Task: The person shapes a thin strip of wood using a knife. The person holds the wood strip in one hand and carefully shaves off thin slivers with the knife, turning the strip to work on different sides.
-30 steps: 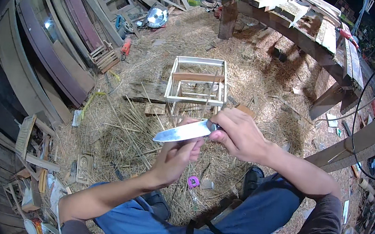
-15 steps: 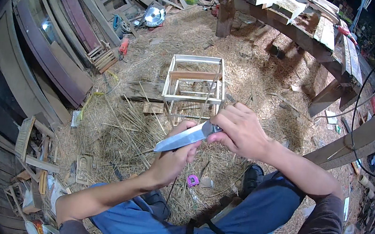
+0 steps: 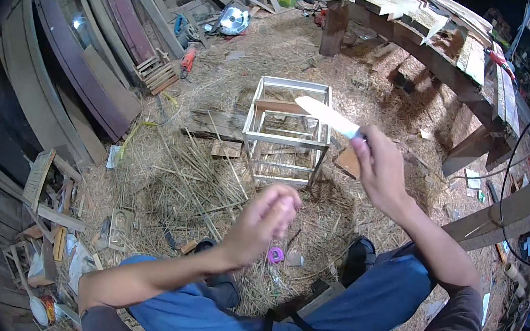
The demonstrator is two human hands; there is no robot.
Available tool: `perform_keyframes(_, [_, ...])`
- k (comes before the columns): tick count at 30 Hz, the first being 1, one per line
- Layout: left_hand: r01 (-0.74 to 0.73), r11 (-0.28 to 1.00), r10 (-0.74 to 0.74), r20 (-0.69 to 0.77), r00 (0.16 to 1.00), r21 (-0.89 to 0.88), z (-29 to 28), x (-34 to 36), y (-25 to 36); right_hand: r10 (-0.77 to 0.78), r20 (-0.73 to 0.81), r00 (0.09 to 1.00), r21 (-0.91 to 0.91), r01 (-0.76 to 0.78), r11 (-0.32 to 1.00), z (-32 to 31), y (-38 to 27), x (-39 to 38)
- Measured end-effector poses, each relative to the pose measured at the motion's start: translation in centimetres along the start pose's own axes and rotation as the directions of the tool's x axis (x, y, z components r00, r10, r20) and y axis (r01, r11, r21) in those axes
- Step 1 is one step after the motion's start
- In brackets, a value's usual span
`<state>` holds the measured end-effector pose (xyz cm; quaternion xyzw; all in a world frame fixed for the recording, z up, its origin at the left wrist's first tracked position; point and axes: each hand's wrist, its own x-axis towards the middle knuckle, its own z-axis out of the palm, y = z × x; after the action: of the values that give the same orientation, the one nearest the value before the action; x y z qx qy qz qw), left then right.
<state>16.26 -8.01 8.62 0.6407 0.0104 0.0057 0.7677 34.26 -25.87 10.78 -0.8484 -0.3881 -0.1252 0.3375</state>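
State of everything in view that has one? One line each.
Knife: blade bare, held up by its handle in the right hand
Left hand: fingers curled, blurred; no held item visible
Wooden frame: on the ground, sides open
Pink tape measure: lying on the ground
Saw disc: exposed; spinning or not, can't tell
Workbench: standing, boards on top

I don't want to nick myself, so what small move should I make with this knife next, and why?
I'd probably check the grip of your left hand before bringing the knife near it: that hand is curled but too blurred to show what it holds, while your right hand holds the knife apart from it.
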Motion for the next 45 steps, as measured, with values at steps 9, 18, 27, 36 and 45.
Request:
perform_keyframes(9, [-0.211,0.976,0.219,-0.204,0.954,0.059,-0.8,0.4,1.5,0.013,0.066,0.998,0.169,-0.024,0.985,1.4,-1.6,0.1])
perform_keyframes(18, [-0.168,0.985,0.173,-0.225,0.959,0.04,-1.0,2.0,0.3,-0.324,0.095,0.941,0.206,0.3,0.932,2.1,-2.0,-0.2])
perform_keyframes(27, [-0.041,0.999,0.035,-0.141,0.989,-0.036,0.1,1.7,0.4,-0.476,0.223,0.851,0.147,0.453,0.879,1.3,-2.4,-0.1])
perform_keyframes(36, [-0.037,0.986,0.008,-0.178,0.984,-0.161,0.2,1.8,0.1,-0.472,0.17,0.865,0.052,0.471,0.881,0.8,-1.9,-0.1])
perform_keyframes(45, [0.007,0.99,-0.024,-0.121,0.992,-0.141,-0.5,0.4,0.0,-0.088,-0.038,0.995,-0.082,0.085,0.993,0.7,0.7,1.4])
